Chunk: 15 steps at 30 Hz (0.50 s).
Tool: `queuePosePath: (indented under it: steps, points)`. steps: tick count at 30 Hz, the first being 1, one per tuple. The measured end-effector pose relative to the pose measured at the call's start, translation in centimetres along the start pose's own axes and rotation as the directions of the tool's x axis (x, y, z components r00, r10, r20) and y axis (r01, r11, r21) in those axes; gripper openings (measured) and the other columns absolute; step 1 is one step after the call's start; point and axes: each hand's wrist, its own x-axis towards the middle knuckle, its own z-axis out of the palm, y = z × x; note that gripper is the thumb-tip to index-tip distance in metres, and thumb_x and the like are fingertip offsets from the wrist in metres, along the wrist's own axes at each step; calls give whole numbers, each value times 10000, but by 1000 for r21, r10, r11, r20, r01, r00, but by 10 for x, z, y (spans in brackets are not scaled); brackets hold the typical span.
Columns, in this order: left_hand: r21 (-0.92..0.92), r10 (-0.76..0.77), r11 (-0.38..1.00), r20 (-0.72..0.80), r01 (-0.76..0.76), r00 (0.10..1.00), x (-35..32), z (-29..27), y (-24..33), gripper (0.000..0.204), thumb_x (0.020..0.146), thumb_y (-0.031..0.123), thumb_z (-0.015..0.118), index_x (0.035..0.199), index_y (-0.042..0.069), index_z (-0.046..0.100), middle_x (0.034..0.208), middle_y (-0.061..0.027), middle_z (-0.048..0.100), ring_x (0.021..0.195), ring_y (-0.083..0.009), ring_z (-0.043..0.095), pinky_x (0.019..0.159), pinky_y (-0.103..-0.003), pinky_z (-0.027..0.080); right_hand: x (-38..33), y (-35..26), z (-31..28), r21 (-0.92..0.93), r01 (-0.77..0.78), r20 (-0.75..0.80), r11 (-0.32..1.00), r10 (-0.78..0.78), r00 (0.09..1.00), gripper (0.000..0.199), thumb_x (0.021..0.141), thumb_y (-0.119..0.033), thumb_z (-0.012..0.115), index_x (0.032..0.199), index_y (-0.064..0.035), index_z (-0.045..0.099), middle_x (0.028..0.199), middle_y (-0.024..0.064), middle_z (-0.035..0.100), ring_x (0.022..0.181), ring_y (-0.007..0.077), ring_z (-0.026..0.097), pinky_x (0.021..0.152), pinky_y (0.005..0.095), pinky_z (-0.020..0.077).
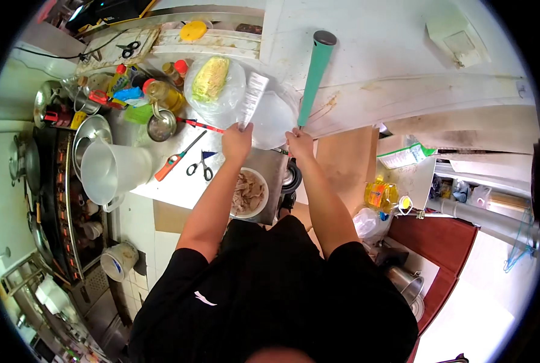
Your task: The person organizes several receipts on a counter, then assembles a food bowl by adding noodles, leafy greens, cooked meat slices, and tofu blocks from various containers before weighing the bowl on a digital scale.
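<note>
My left hand (237, 143) is closed on the lower end of a flat white strip (255, 97) with printing, which could be a packet or a card. My right hand (299, 145) pinches the narrow end of a long green tapered handle (312, 81) with a dark round cap at its far end. Between the two lies a clear plastic sheet or bag (275, 118). Beyond my left hand, a napa cabbage (210, 80) rests on clear plastic. A white bowl (259, 209) of sliced meat stands below my left forearm, partly hidden by it.
Left on the counter are black-handled scissors (200, 167), an orange lighter (172, 164), a small metal pot (161, 126), bottles (164, 95) and a translucent pitcher (109, 172). A stove (64, 199) stands farther left. At right, an oil bottle (380, 196) stands near a white-green bag (405, 156).
</note>
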Motion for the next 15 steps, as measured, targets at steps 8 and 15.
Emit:
queuePosePath:
  steps: [8, 15]
  points:
    - [-573, -103, 812, 50, 113, 993, -28, -37, 20, 291, 863, 241, 722, 886, -49, 702, 745, -72, 692, 572, -112, 582, 536, -283, 456, -44, 8, -22, 15, 255, 70, 967, -255, 964, 456, 922, -293, 684, 1253, 15, 626, 815, 50, 665, 675, 115, 617, 541, 264, 460]
    - [-521, -170, 831, 99, 197, 980, -141, -92, -47, 247, 921, 219, 710, 926, -28, 721, 706, -15, 645, 623, -73, 542, 581, -256, 440, -131, 16, -41, -59, 210, 468, 976, -159, 869, 332, 1009, -314, 599, 1121, -8, 666, 850, 31, 672, 713, 80, 620, 632, 250, 520]
